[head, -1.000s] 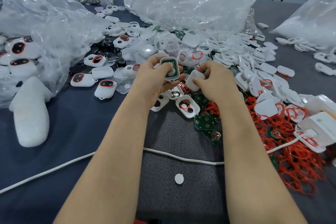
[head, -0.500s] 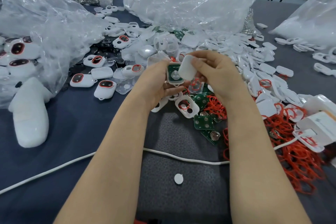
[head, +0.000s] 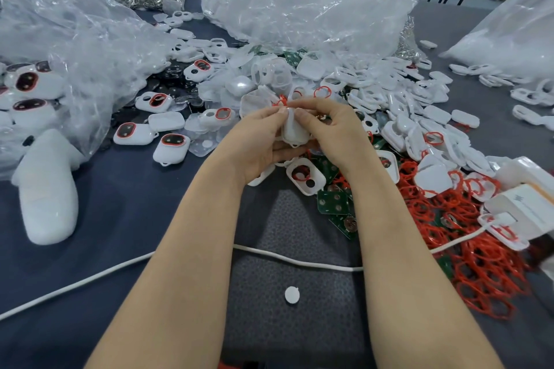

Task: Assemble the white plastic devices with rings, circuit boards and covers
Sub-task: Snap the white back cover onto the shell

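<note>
Left hand: my left hand [head: 257, 142] cupped the white device [head: 295, 130] from below and from its left side, fingers curled round it and thumb up at its top edge.
Right hand: my right hand [head: 332, 129] gripped the same device from the right, with my fingertips [head: 300, 113] bearing on the upper end of its white face.
Where the device was: in the air between both hands, above the heap of loose parts and just over an open shell [head: 305, 175] that lay on the worktop [head: 120, 204].
Step in hand: closing the cover onto the body, as I judged it. My fingers and the white plastic hid the seam, so I could not tell whether it had seated, or whether the board and ring sat right inside.
Doing it well: square the cover to the body first, then press evenly round the edge with both thumbs instead of forcing one corner. The left hand should only brace from behind.
What could go wrong: a tilted cover could catch on one side, or nip a ring out of its groove.
Parts to hand: red rings [head: 479, 263] lay piled on my right, green circuit boards [head: 332, 201] near the open shell, and finished units [head: 171, 147] on my left.
</note>
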